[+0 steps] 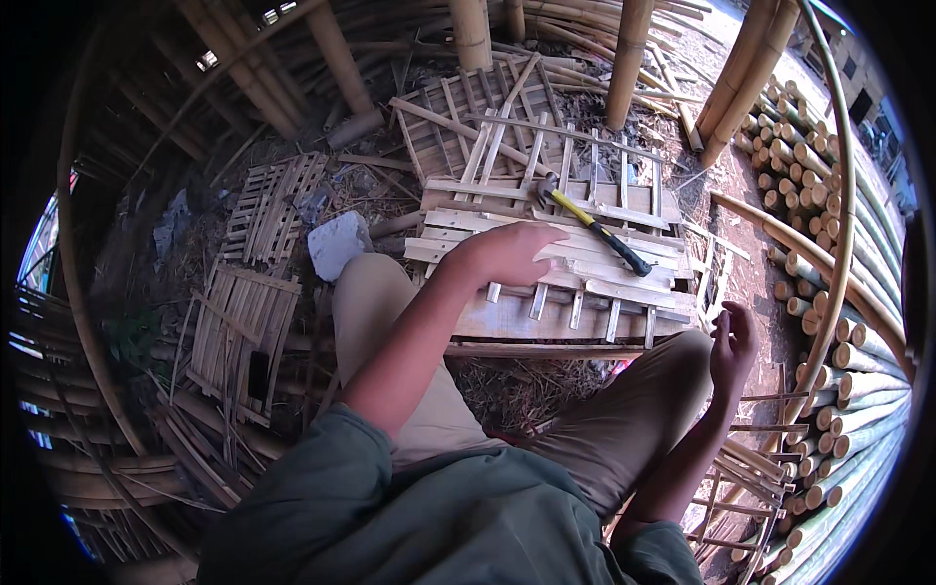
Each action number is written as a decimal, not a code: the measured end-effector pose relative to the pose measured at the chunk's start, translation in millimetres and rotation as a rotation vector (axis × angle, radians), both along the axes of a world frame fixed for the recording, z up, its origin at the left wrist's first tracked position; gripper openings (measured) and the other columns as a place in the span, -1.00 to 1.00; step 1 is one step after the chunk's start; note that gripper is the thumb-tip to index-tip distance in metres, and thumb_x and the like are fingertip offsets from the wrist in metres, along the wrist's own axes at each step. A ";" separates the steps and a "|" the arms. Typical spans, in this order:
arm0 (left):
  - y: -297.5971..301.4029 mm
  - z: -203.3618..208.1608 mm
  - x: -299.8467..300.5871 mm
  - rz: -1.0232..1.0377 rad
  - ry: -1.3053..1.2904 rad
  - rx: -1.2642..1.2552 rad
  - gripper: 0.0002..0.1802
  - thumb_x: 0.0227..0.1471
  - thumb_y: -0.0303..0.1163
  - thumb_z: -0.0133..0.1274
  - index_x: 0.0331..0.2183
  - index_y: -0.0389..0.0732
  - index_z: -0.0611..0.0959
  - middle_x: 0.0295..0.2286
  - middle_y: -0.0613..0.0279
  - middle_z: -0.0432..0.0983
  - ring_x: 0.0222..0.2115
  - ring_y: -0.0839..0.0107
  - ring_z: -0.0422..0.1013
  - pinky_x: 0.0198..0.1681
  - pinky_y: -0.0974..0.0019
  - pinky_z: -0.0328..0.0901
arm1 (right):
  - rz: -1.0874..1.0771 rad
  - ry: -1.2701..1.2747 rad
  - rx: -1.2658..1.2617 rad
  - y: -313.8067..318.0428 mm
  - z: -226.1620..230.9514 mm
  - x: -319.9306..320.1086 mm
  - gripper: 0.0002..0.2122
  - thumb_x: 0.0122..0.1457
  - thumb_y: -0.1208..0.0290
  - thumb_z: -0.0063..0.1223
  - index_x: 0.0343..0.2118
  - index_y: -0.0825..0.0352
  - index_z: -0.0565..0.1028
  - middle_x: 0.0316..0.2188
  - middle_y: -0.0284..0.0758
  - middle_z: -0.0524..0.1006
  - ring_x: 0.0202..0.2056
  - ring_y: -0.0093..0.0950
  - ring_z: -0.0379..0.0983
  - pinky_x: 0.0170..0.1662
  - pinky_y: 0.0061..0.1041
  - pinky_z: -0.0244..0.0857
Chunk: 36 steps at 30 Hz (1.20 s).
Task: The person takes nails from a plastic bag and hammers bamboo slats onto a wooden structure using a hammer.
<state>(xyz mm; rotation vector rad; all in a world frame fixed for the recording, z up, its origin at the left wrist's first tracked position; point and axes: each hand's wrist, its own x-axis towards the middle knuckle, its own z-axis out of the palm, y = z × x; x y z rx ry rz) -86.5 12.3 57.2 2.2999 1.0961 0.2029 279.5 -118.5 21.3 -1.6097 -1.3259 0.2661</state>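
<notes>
My left hand (512,253) lies on a panel of pale bamboo slats (604,258), thumb and fingers apart, with no object visible in it. Crosspieces stick out from under the slats toward me. The panel rests on a low wooden bench (487,320) in front of my knees. Across the panel's right part lies a hammer (595,224) with a yellow and black handle, its head pointing away from me. Beside my right knee, off the panel, hangs my right hand (733,349). Its fingers are loosely bent and apart, and I see nothing in them.
More slatted panels (268,210) lie at the left, near a pale stone block (338,244). Another frame (468,117) leans beyond the bench. Stacked bamboo poles (858,390) fill the right side. Upright bamboo posts (629,63) stand at the back.
</notes>
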 end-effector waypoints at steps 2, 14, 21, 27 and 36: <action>-1.2 -6.0 -12.8 0.048 -0.080 -0.035 -0.47 0.10 -0.33 0.03 0.11 -0.19 0.41 0.08 -0.04 0.36 0.13 0.08 0.26 0.21 0.17 0.14 | 0.135 -0.025 0.018 20.8 16.8 -17.9 -0.86 0.29 0.44 -0.03 -0.18 0.36 0.51 -0.52 -0.42 0.49 -0.50 -0.70 0.37 -0.49 -0.70 0.23; -10.4 -89.3 36.5 0.188 -0.276 0.307 -0.42 0.01 -0.43 0.07 0.11 -0.20 0.40 0.17 -0.01 0.19 0.23 0.01 0.07 0.31 -0.03 -0.08 | 0.133 0.124 -0.114 25.2 9.7 27.0 -0.84 0.27 0.42 0.01 -0.21 0.42 0.51 -0.44 -0.33 0.56 -0.43 -0.61 0.45 -0.38 -0.60 0.35; -3.7 -133.7 55.2 0.375 -0.117 0.504 -0.38 0.03 -0.32 -0.09 0.17 -0.16 0.33 0.24 0.09 0.08 0.30 0.12 -0.09 0.30 -0.29 -0.48 | 0.222 -0.012 -0.231 58.7 10.0 42.9 -0.86 0.21 0.47 0.05 -0.23 0.42 0.53 -0.49 -0.29 0.56 -0.46 -0.60 0.48 -0.38 -0.55 0.37; -4.0 -132.1 59.0 0.381 -0.030 0.503 -0.43 -0.02 -0.30 -0.06 0.09 -0.15 0.43 0.21 0.20 0.18 0.28 0.26 -0.01 0.32 -0.22 -0.42 | 0.423 -0.258 -0.320 153.5 34.9 18.1 -0.86 0.15 0.47 0.10 -0.25 0.39 0.53 -0.49 -0.22 0.59 -0.46 -0.47 0.52 -0.35 -0.47 0.40; -3.6 -119.4 64.6 0.369 -0.056 0.460 -0.43 -0.05 -0.28 -0.07 0.06 -0.15 0.47 0.18 0.16 0.23 0.25 0.24 0.06 0.32 -0.13 -0.28 | 0.048 -0.434 -0.340 345.4 -62.5 78.1 -0.76 -0.01 0.45 0.03 -0.26 0.33 0.59 -0.31 -0.01 0.59 -0.23 -0.13 0.55 -0.10 -0.32 0.40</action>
